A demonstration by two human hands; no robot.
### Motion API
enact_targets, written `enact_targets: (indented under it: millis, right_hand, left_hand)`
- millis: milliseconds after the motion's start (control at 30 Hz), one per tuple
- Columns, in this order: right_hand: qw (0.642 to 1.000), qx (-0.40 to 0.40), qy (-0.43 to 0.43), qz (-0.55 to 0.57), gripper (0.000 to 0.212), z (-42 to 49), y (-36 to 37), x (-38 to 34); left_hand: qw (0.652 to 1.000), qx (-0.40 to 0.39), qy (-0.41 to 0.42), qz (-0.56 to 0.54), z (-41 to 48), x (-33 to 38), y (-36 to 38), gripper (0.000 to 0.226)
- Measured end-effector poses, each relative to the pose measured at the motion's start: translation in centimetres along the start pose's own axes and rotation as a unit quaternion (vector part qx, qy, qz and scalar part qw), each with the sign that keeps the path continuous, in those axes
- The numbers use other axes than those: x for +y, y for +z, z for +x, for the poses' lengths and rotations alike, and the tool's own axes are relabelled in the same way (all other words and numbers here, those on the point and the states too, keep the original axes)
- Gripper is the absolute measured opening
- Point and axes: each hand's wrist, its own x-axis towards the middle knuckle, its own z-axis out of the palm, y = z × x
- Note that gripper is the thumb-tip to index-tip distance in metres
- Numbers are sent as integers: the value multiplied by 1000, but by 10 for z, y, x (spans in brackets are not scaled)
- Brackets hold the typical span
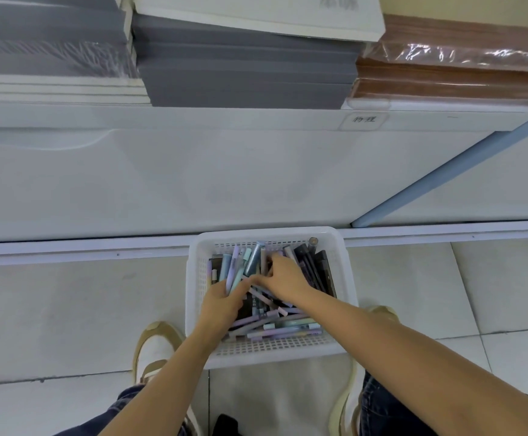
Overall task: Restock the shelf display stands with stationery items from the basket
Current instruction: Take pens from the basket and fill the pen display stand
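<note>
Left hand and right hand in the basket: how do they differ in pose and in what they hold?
The left hand grips a bundle of pastel pens; the right hand curls its fingers among loose pens, and whether it holds one is unclear. The right hand reaches farther into the basket than the left hand. Both are inside the basket.

bare forearms, dark blue jeans (pixel 382 407), and white sneakers (pixel 154 350) with tan trim.
</note>
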Motion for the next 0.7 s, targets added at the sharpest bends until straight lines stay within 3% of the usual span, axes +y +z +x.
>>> enact_targets:
  millis: [67,200,433,567,700]
  right_hand:
    - [999,-4,17,-31,33,7,7,-1]
    - [997,-38,14,-62,45,8,4,2]
    - [997,-4,-67,43,27,-8,-41,9]
    - [991,-56,-80,96,34,-18,-59,7]
    - [968,-156,-90,173,32,-28,-63,-4]
  left_hand:
    - [1000,7,-5,-2,0,-1,0,40]
    - [999,25,-19,1,1,-3,-3,39]
    - [999,36,20,6,2,0,4,32]
    - [996,51,63,39,5,7,8,25]
    - [998,-23,48,16,2,16,12,31]
